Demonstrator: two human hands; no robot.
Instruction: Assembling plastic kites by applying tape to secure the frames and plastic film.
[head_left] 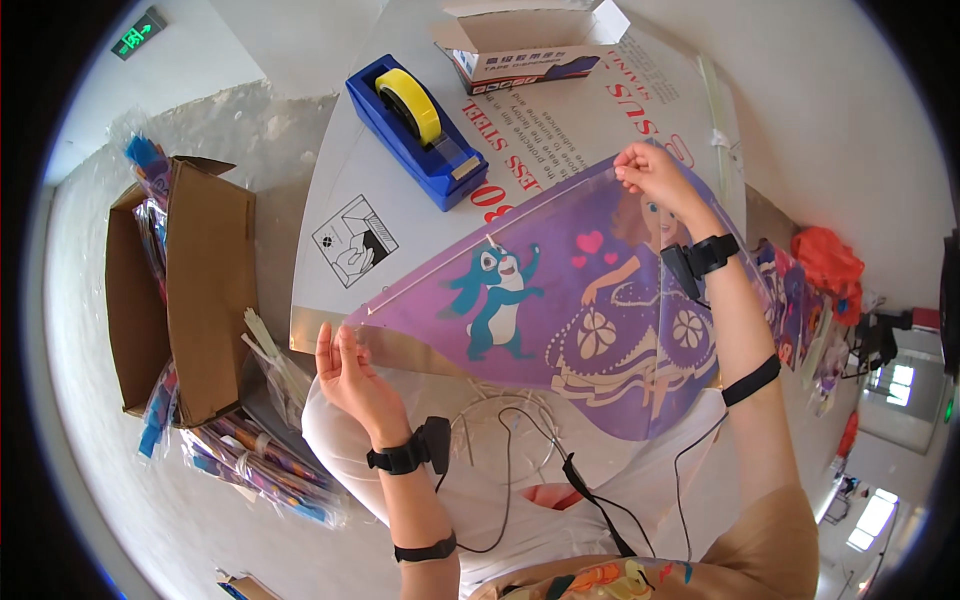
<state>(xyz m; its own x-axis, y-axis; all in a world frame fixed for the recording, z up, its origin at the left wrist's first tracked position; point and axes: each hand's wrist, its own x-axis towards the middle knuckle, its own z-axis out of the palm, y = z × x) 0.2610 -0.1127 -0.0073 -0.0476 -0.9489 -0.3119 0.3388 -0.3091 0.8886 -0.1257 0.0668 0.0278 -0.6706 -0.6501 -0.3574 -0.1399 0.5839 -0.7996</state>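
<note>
Here, the kite sail (560,290): purple, printed, spread across the table (425,240) and overhanging its near edge.
Direction: narrow corner points left; the long axis slants from there up rightward, away from the wearer.
Rod (540,214): thin, pale, lying along the far edge.
Right hand (658,182): pinching that edge's upper end.
Left hand (360,390): at the narrow corner, fingers raised; cannot tell whether it grips.
Tape dispenser (415,160): blue, beyond the sail.
</note>
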